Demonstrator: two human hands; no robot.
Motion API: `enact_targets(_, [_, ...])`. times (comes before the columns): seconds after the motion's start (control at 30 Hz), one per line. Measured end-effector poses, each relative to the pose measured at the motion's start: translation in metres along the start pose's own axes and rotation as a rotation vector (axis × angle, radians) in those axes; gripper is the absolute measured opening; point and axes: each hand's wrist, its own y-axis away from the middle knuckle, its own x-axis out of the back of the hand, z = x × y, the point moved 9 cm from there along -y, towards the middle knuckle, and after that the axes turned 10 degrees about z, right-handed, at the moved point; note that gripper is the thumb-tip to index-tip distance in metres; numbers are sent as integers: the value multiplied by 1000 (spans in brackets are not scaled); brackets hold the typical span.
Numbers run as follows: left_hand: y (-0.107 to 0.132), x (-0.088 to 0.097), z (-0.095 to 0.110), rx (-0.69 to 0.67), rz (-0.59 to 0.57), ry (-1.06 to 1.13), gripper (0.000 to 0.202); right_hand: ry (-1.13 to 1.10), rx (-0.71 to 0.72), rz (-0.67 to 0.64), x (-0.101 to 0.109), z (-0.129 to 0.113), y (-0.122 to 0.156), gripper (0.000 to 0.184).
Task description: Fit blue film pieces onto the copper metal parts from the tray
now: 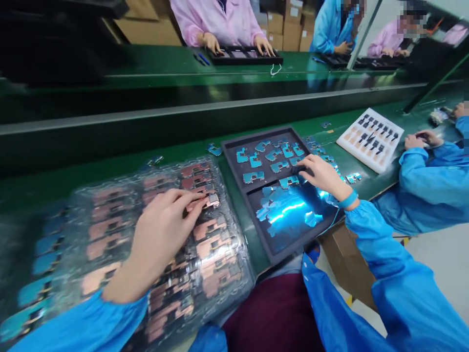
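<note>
My left hand [166, 230] reaches over a clear plastic tray [229, 205] filled with rows of copper-coloured circuit boards. Thumb and forefinger pinch the edge of one small circuit board [212, 199] near the tray's right side. My right hand [322, 175], with a blue band at the wrist, hovers over a black two-compartment tray [240, 193]. Its fingers are closed at a small dark thing whose kind I cannot make out. Several blue-filmed circuit boards [253, 177] lie in the far compartment. Shiny blue film pieces [278, 215] fill much of the near compartment.
More blue boards [353, 177] lie on the green bench right of the black tray. A white foam tray [370, 142] with black parts stands further right, beside a co-worker's hands [421, 141]. A raised ledge [176, 115] runs behind; other people work beyond it.
</note>
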Motion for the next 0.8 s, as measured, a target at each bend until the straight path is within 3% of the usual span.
enact_targets(0.13, [-3, 23, 8, 13, 100, -30, 30, -29, 127, -49, -23, -29, -4, 34])
enact_targets(0.23, [-5, 42, 18, 27, 167, 38, 26, -29, 247, -120, -34, -47, -5, 27])
enact_targets(0.43, [-6, 64, 40, 50, 172, 218, 23, -116, 267, -135, -34, -42, -23, 11])
enact_targets(0.57, [2, 81, 49, 77, 177, 309, 21, -223, 263, -85, -14, -44, -22, 9])
enact_targets(0.67, [13, 91, 56, 136, 168, 440, 17, -451, 159, 53, 19, -58, -11, 5])
enact_targets(0.73, [19, 91, 62, 236, 137, 572, 14, -656, 65, 165, 44, -74, -1, 8])
enact_targets(0.8, [24, 79, 70, 396, 55, 763, 18, -792, 80, 151, 58, -104, 11, 9])
